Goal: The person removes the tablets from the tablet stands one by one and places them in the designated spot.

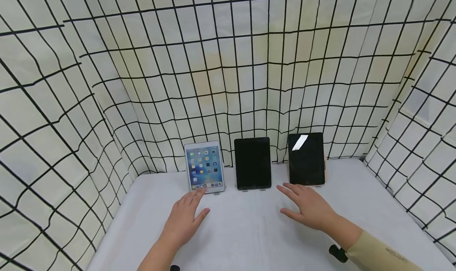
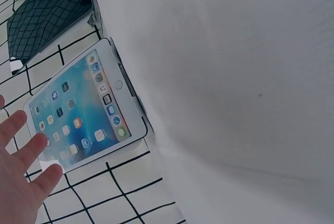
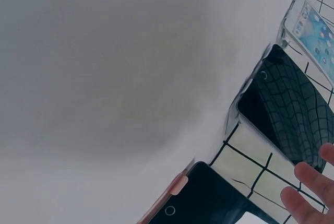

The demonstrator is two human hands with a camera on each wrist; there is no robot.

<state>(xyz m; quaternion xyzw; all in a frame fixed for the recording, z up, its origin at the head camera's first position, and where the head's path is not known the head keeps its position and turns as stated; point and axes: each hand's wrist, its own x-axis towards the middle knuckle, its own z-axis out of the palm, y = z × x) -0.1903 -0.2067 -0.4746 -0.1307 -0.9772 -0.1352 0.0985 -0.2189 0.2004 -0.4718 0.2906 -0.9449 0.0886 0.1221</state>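
Note:
Three tablets stand propped in a row at the back of the white table. The left one is a white tablet (image 1: 204, 166) with its home screen lit, also large in the left wrist view. Beside it is a black tablet (image 1: 253, 163) with a dark screen. Farther right leans another dark-screened tablet (image 1: 306, 159) with a bright reflection; its pinkish stand (image 3: 179, 185) shows in the right wrist view. My left hand (image 1: 185, 217) hovers in front of the white tablet, fingers extended and holding nothing. Just before the right tablet is my right hand (image 1: 308, 205), fingers spread, also holding nothing.
A white cloth (image 1: 246, 231) covers the table. White sheeting with a black grid (image 1: 249, 73) encloses the back and both sides, close behind the tablets. A small black object (image 1: 337, 253) shows beside the right wrist.

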